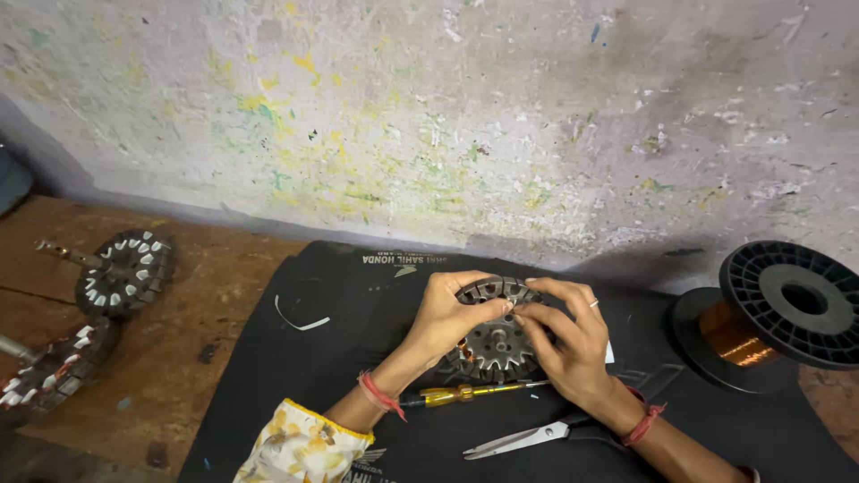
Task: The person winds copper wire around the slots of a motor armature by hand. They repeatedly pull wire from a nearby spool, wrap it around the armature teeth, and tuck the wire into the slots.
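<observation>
- A black mat [295, 394] covers the lower middle of the frame, lying on a worn wooden bench [179, 268]; its upper edge runs close under the paint-flecked wall [447, 116] that fills the top half.
- Bare mat lies open to the left of the hands, with only a small white strip [300, 320] on it; bare wood shows further left.
- At the right edge a black spool of copper wire [769, 313] stands near the right hand [573, 344].
- Just below the hands lie a yellow-handled screwdriver [461, 394] and a pair of scissors [528, 436].
- Two more toothed stators [125, 268] sit at the left edge, well apart from the hands.
- The stator core [497, 344] sits at the centre of the frame on the mat: a round grey metal disc with slots around its rim and a hub with holes.
- The left hand [443, 317] curls closed around the core's left rim, gripping it.
- The right hand pinches at the top rim with fingertips drawn together, meeting the left thumb there; a ring shows on one finger.
</observation>
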